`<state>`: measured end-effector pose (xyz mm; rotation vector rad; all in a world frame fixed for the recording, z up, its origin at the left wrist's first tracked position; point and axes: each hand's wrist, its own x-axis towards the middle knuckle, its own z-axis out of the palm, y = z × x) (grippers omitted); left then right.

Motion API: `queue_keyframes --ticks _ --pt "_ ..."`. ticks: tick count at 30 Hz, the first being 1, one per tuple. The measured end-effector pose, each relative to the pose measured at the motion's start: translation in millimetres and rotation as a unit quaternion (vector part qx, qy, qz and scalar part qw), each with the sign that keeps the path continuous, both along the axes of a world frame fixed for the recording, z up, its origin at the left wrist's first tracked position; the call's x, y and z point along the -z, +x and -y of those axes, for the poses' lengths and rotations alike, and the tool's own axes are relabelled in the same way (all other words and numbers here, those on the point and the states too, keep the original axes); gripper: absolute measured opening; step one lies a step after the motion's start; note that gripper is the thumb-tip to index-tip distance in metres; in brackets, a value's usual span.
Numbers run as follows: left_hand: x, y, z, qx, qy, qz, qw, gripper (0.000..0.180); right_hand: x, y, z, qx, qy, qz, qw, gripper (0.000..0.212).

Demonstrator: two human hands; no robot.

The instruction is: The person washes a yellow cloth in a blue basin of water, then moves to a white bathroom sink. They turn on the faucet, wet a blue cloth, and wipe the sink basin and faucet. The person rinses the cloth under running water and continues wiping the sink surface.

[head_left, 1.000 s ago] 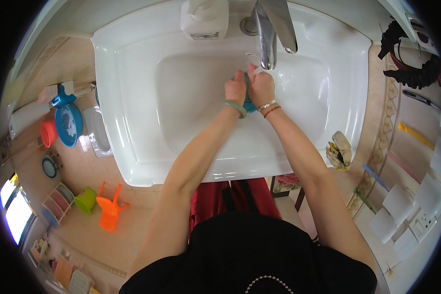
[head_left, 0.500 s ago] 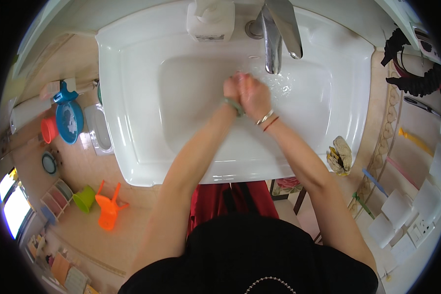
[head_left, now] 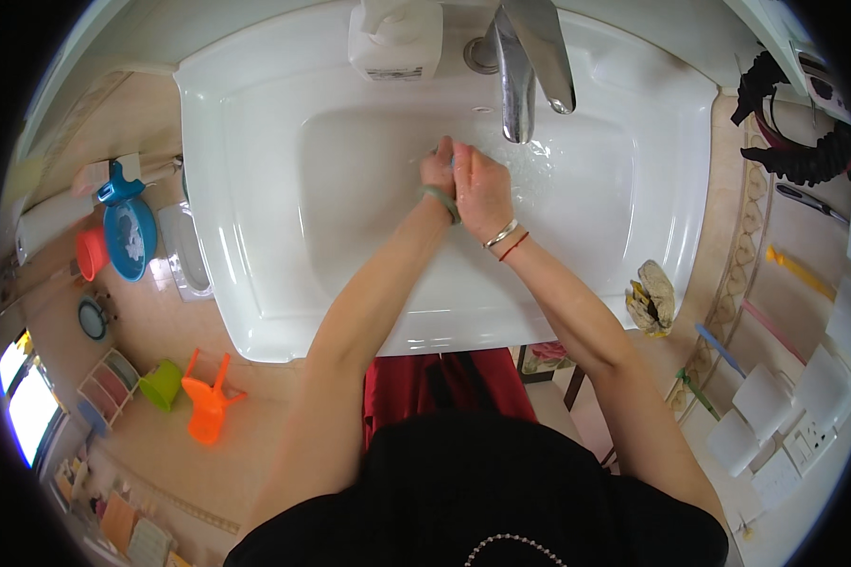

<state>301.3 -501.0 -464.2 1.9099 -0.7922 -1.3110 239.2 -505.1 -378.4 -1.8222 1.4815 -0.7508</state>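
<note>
Over the white basin (head_left: 369,208), your left hand (head_left: 437,174) and right hand (head_left: 483,194) are clenched together on a small bluish piece (head_left: 454,162) — most of it is hidden between them, so its long axis I cannot tell. The faucet (head_left: 516,99) lies just beyond, toward the right; your right hand is nearer to it.

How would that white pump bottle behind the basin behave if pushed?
The white pump bottle might slide before tipping, since its body looks broad and boxy. Its smooth sides could turn slippery when wet.
</note>
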Motion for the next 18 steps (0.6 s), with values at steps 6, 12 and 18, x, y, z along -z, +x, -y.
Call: queue_keyframes --ticks 6,12,18 --pt "-95 -20 -3 -0.101 0.047 -0.179 0.978 0.045 39 -70 40 0.045 0.052 -0.132 0.989 0.022" --pt "-95 63 -5 0.159 -0.328 0.120 0.923 0.023 -29 -108 35 -0.069 -0.117 -0.064 0.989 0.007" --pt "-86 75 -31 0.227 -0.096 0.150 0.957 0.015 -3 -123 2 -0.135 -0.094 -0.198 0.966 0.010"
